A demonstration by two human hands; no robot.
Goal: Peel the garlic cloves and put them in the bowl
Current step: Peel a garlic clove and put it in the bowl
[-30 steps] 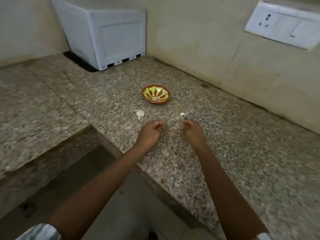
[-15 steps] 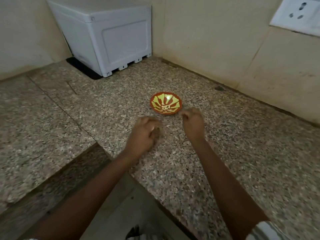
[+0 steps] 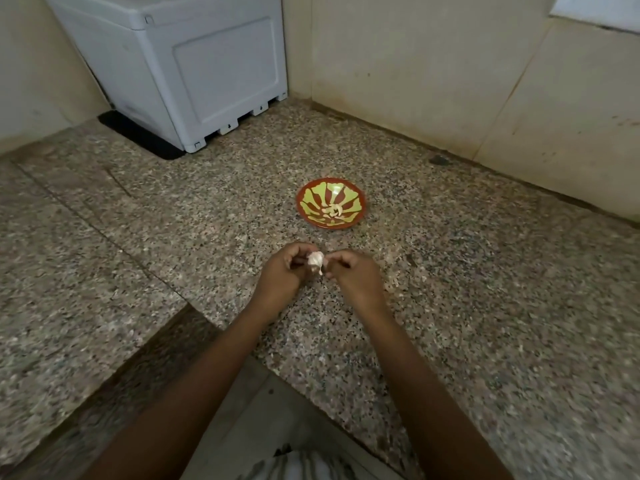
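A pale garlic piece (image 3: pixel 315 260) with papery skin sits between my two hands, just above the granite counter. My left hand (image 3: pixel 282 273) grips it from the left with curled fingers. My right hand (image 3: pixel 353 275) pinches its right side, where a strip of skin hangs down. A small red bowl (image 3: pixel 308 216) with a yellow-green pattern stands a short way beyond my hands. Several peeled cloves (image 3: pixel 332 210) lie in its middle.
A white plastic box (image 3: pixel 194 64) on a black mat (image 3: pixel 138 136) fills the back left corner. Tiled walls (image 3: pixel 433 71) close the counter at the back and right. The counter's front edge (image 3: pixel 214 320) steps inward below my left forearm. A dark spot (image 3: pixel 439 160) lies near the wall.
My left hand picked the garlic piece up from the counter left of the bowl. Both hands have come together on it in front of the bowl. The camera has tilted down.
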